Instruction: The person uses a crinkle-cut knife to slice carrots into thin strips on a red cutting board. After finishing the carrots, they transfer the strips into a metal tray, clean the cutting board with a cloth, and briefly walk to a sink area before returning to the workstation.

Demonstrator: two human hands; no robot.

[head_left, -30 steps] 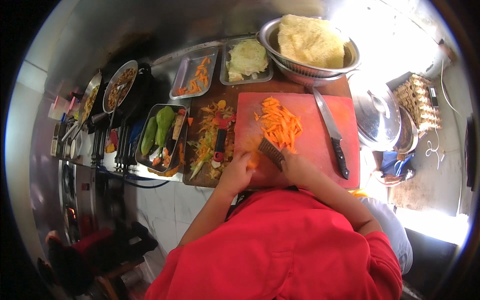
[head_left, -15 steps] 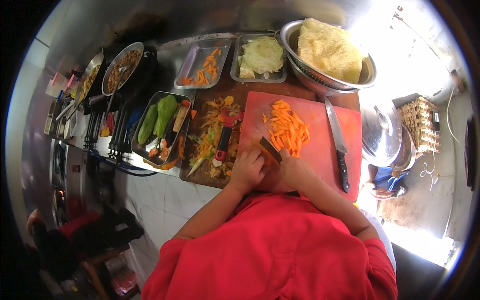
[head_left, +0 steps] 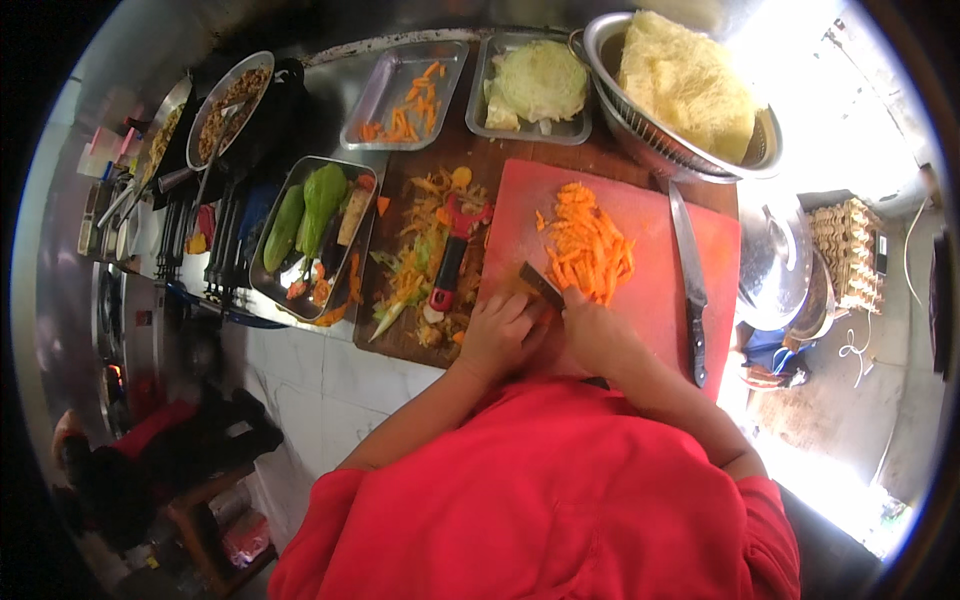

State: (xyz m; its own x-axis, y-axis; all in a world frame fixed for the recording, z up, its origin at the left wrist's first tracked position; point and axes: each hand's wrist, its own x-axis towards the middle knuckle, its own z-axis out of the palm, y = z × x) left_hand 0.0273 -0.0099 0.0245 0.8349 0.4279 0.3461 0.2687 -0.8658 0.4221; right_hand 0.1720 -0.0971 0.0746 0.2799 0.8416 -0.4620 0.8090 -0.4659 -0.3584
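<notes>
A dark-bladed knife (head_left: 540, 284) is gripped in my right hand (head_left: 600, 335), its blade angled toward the left over the red cutting board (head_left: 660, 320). Close beside the blade, the curled fingers of my left hand (head_left: 500, 332) press down on the board. Orange carrot (head_left: 543, 322) shows between the two hands; my fingers hide most of it. A heap of carrot strips (head_left: 590, 250) lies just beyond the blade. Farther right on the board rests a larger knife (head_left: 690, 275) with a black handle. Left of the board, a red and black peeler (head_left: 453, 262) sits on vegetable peelings (head_left: 410, 290).
Along the back stand a metal tray with some carrot strips (head_left: 365, 105), a tray of cabbage (head_left: 540, 85) and a colander of noodles (head_left: 690, 85). A tray with green vegetables (head_left: 318, 215) is at the left, near pans of food (head_left: 228, 120) by the stove.
The view has shifted slightly, so the trays and colander appear higher. My hands and the knife stay close together at nearly the same spot on the board.
</notes>
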